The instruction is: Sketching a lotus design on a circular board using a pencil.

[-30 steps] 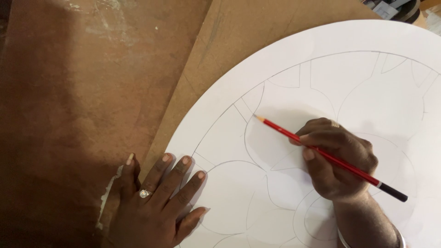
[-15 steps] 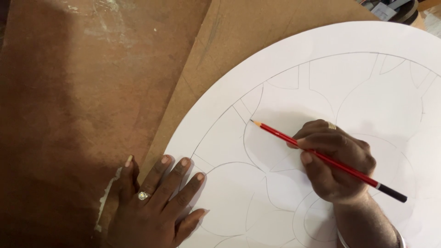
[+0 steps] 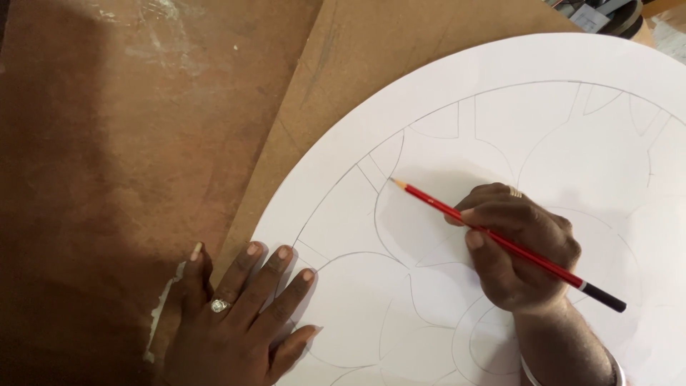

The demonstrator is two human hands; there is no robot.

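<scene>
A large white round board [image 3: 500, 78] bears faint pencil outlines of petal and arch shapes. My right hand [image 3: 518, 246] grips a red pencil [image 3: 500, 239] with a black end, its tip resting on a curved line near the board's left part. My left hand [image 3: 239, 322], with a ring on one finger, lies flat with fingers spread, pressing the board's left edge where it overlaps the brown surface.
A tan cardboard sheet [image 3: 357, 64] lies under the round board. The brown worn table [image 3: 107, 157] fills the left side, with a torn white scrap [image 3: 161, 318] by my left thumb. Dark objects [image 3: 607, 14] sit at the top right corner.
The pencil tip has crept a little up and to the left along the drawn curve. My left hand has stayed in place.
</scene>
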